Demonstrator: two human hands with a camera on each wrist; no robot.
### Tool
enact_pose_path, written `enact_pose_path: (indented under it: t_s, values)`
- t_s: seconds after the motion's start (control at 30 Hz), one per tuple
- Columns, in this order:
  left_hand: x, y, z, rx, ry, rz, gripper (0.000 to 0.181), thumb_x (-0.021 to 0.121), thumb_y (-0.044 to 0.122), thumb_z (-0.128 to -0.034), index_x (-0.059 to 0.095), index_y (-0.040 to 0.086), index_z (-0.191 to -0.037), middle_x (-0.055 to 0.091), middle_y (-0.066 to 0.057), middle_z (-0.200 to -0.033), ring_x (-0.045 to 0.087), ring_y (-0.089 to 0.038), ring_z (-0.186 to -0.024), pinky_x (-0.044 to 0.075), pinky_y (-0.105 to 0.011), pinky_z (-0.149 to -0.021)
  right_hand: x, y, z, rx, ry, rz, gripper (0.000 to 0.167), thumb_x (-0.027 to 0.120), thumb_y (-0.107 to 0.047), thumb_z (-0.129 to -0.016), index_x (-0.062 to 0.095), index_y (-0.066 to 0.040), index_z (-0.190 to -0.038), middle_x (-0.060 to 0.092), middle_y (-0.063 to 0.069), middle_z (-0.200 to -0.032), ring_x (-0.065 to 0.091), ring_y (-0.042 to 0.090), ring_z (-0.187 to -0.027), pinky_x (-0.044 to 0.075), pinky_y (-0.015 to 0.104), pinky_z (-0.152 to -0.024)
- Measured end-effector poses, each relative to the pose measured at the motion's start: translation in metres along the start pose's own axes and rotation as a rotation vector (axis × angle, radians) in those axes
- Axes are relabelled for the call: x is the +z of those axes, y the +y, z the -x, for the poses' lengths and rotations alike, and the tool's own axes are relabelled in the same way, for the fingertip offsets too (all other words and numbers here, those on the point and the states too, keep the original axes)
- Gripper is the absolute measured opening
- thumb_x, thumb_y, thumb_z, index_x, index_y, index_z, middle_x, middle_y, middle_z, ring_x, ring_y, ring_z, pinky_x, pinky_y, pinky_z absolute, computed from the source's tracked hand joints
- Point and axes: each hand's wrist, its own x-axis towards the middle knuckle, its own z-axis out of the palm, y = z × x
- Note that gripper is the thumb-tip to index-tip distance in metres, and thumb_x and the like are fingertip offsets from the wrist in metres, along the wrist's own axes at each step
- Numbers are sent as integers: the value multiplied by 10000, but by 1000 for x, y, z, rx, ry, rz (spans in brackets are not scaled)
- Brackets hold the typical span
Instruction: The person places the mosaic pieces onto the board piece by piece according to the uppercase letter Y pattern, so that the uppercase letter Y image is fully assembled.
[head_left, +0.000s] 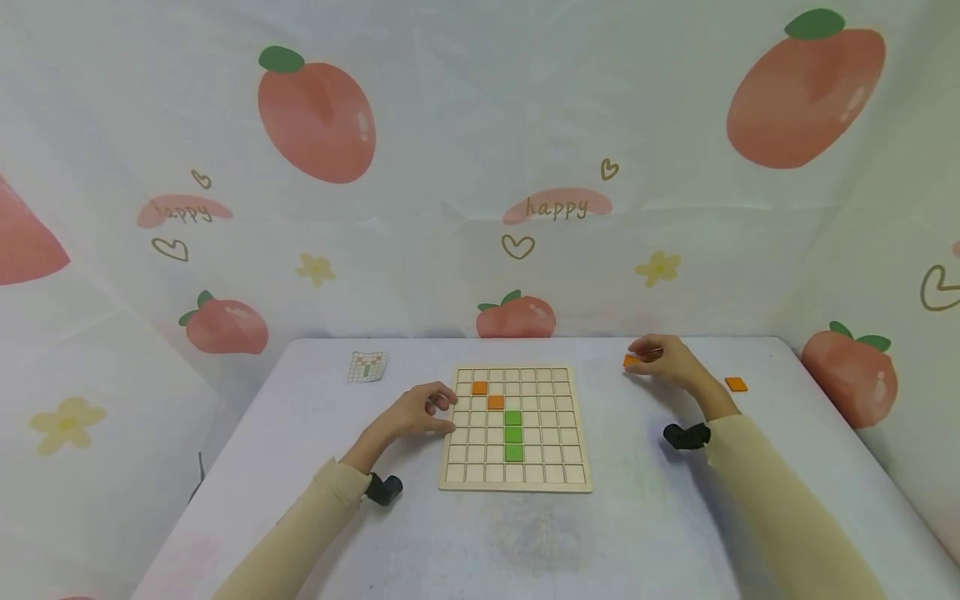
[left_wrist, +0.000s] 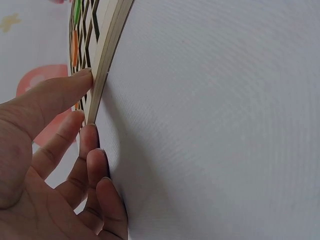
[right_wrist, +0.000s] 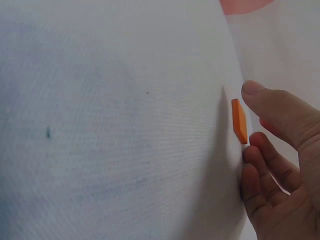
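A wooden grid board lies on the table, with two orange tiles and several green tiles in its cells. At the board's left edge is my left hand; in the left wrist view its thumb and fingertips rest at the board's rim, loosely bent. My right hand is over a loose orange tile at the back right. The right wrist view shows that orange tile on the table between the spread thumb and fingers, apparently not pinched.
Another orange tile lies to the right of my right hand. A small card printed with a coloured grid sits at the back left. Behind the table hangs a white fruit-patterned cloth.
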Motion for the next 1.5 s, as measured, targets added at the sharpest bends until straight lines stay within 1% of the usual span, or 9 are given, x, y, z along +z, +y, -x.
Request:
enact_pose_path:
  t_s: [0.1, 0.2, 0.33, 0.47, 0.63, 0.93, 1.17, 1.37, 1.5]
  values:
    - [0, 0, 0, -4, -2, -2, 379, 871, 91, -792, 671, 85, -1114, 596, -22, -963, 491, -189, -837, 415, -341, -744, 2, 0, -2, 12, 0, 26, 407, 816, -90, -870, 637, 97, -1184, 641, 226, -1113, 592, 387, -1035, 469, 468, -927]
    - [0, 0, 1, -5, -3, -3, 378, 870, 88, -793, 669, 84, -1114, 595, -22, -962, 490, -188, -835, 415, -339, -739, 3, 0, -4, 4, 5, 48, 403, 823, -81, -857, 642, 96, -1171, 648, 210, -1079, 589, 372, -1003, 457, 488, -926]
    - [0, 0, 1, -1, -5, -3, 380, 868, 85, -793, 668, 80, -1115, 594, -21, -961, 489, -187, -832, 416, -337, -736, 5, 1, -7, -19, 11, 80, 391, 841, -84, -836, 661, 91, -1136, 657, 178, -1025, 592, 343, -954, 465, 455, -887]
    - [0, 0, 2, 1, -9, 0, 382, 868, 85, -791, 669, 79, -1117, 594, -20, -962, 489, -187, -833, 415, -339, -742, 5, 5, -8, -28, 18, 99, 322, 833, -71, -841, 691, 73, -1093, 659, 136, -962, 582, 300, -889, 475, 382, -810]
    - [-1, 0, 1, 5, -9, 0, 382, 869, 86, -793, 670, 81, -1119, 593, -19, -963, 486, -187, -832, 411, -342, -745, 5, 6, -8, -26, 19, 91, 266, 823, -83, -856, 716, 49, -1060, 664, 105, -933, 569, 264, -849, 473, 330, -742]
    - [-1, 1, 1, 6, -10, 1, 380, 869, 88, -796, 671, 82, -1121, 593, -15, -963, 488, -188, -833, 413, -343, -744, 7, 4, -7, -18, 25, 76, 304, 826, -96, -859, 713, 69, -1087, 685, 117, -962, 589, 278, -874, 471, 392, -800]
    - [-1, 2, 1, 12, -7, -9, 378, 869, 83, -794, 671, 76, -1116, 594, -17, -958, 486, -185, -828, 408, -339, -746, 9, -7, -4, -4, 36, 59, 341, 818, -103, -871, 693, 83, -1128, 668, 129, -975, 574, 282, -880, 470, 324, -787]
    - [-1, 2, 1, 6, -2, -14, 375, 866, 85, -797, 671, 80, -1117, 593, -16, -956, 487, -186, -832, 409, -340, -749, 12, -12, -2, -41, 20, -4, 303, 786, -39, -877, 681, 88, -1132, 661, 150, -999, 566, 280, -884, 465, 238, -754]
    - [0, 2, 0, 8, -1, -14, 373, 865, 80, -796, 673, 80, -1115, 592, -13, -955, 487, -182, -828, 409, -337, -747, 13, -14, 4, -82, 4, -29, 289, 770, -25, -884, 678, 94, -1130, 670, 159, -1019, 584, 290, -906, 474, 237, -767]
